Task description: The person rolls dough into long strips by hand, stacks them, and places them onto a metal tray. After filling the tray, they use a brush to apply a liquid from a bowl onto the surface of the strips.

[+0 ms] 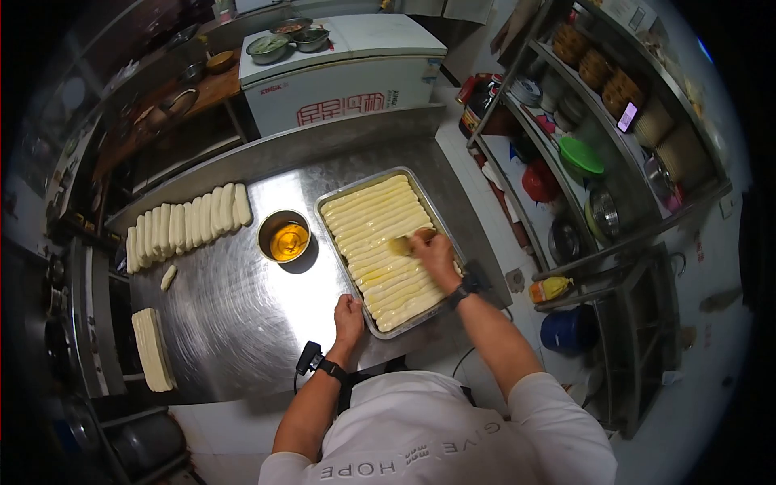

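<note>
My right hand point(435, 259) is closed around a brush point(402, 246), its bristles on the dough strips point(380, 218) in a metal tray point(353, 288). The strips lie side by side and look glossy and yellow. At the tray's lower left edge is my left hand point(348, 318), its fingers bent near the rim; whether they grip it is unclear. A metal bowl point(264, 234) with yellow liquid point(288, 242) stands left of the tray.
A row of dough pieces point(190, 222) lies at the table's left, with a small piece point(168, 278) and a dough slab point(153, 350) nearer. A raised metal edge point(283, 145) backs the table. Shelves point(558, 153) stand right, a white freezer point(339, 73) behind.
</note>
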`<state>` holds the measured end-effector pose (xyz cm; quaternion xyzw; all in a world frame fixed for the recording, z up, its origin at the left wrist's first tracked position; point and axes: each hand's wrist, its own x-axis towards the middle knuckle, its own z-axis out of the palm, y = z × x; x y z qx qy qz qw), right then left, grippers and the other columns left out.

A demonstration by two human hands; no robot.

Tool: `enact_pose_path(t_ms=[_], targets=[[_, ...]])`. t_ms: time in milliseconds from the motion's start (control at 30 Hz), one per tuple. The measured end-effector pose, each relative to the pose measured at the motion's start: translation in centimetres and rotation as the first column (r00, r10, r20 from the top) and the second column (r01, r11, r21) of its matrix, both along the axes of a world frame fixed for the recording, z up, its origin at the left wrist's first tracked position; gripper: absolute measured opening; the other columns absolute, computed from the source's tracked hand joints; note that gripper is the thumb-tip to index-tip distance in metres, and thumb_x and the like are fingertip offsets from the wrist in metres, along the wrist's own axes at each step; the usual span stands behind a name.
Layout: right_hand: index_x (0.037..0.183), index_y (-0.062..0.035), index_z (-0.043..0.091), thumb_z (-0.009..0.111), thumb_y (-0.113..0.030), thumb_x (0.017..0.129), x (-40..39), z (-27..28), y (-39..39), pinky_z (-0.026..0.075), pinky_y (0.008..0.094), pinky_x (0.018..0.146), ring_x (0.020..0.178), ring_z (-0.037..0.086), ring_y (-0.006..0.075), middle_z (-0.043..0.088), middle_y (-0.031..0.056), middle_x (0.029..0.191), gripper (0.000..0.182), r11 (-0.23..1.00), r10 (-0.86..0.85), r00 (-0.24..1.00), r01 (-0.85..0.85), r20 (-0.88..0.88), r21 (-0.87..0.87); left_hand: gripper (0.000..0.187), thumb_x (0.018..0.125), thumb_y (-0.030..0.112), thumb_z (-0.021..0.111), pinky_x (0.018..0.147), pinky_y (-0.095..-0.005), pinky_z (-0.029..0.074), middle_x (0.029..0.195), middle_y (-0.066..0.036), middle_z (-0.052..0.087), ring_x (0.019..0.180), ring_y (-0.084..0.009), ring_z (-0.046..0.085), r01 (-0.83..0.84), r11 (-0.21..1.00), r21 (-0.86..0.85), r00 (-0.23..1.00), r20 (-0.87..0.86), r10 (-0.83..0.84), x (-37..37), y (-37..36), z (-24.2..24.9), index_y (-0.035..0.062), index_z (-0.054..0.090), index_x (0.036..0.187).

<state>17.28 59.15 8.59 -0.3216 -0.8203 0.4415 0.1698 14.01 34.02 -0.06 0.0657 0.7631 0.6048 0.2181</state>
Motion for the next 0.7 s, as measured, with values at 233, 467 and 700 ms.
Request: enact_pose_path(t_ms=[233, 467, 700], targets=[[0.098, -0.0040, 0.073, 0.070, -0.008, 0.089, 2.2, 1.6, 5.2, 0.055, 0.0404, 0.067, 0.076, 0.069, 0.0307, 0.071, 0.0155, 0.087, 0.009, 0.884, -0.049, 0.998, 0.063, -0.043, 0.464, 0.013, 0.096, 0.012, 0.060, 0.068, -0.0372, 0.047, 0.074, -0.011, 0.053, 0.072, -0.0204, 0.052, -0.017, 0.998, -0.052, 0.994, -0.113, 0.011, 0.0, 0.2, -1.7, -0.0007, 0.055, 0.094], [0.101, -0.0068, 0.071, 0.067, -0.001, 0.085, -0.6, 1.2, -6.7, 0.054, 0.0413, 0.068, 0.078, 0.068, 0.0357, 0.067, 0.0157, 0.090, 0.018, 0.800, 0.418, 0.901, -0.305, -0.114, 0.516, 0.015, 0.095, 0.012, 0.061, 0.071, -0.0380, 0.047, 0.076, -0.014, 0.055, 0.073, -0.0247, 0.054, -0.001, 0.996, -0.084, 0.995, -0.095, -0.007, 0.2, 0.0, -1.1, -0.0024, 0.054, 0.095], [0.092, -0.0017, 0.074, 0.073, -0.018, 0.090, -3.3, -0.9, 4.7, 0.055, 0.0359, 0.069, 0.074, 0.072, 0.0203, 0.074, 0.0144, 0.080, 0.016, 1.000, 0.025, 0.999, -0.026, -0.045, -0.015, 0.016, 0.095, 0.012, 0.061, 0.073, -0.0393, 0.048, 0.079, -0.017, 0.057, 0.075, -0.0272, 0.055, 0.004, 0.996, -0.086, 1.000, 0.000, -0.004, 0.1, 0.1, -1.1, -0.0030, 0.054, 0.095]])
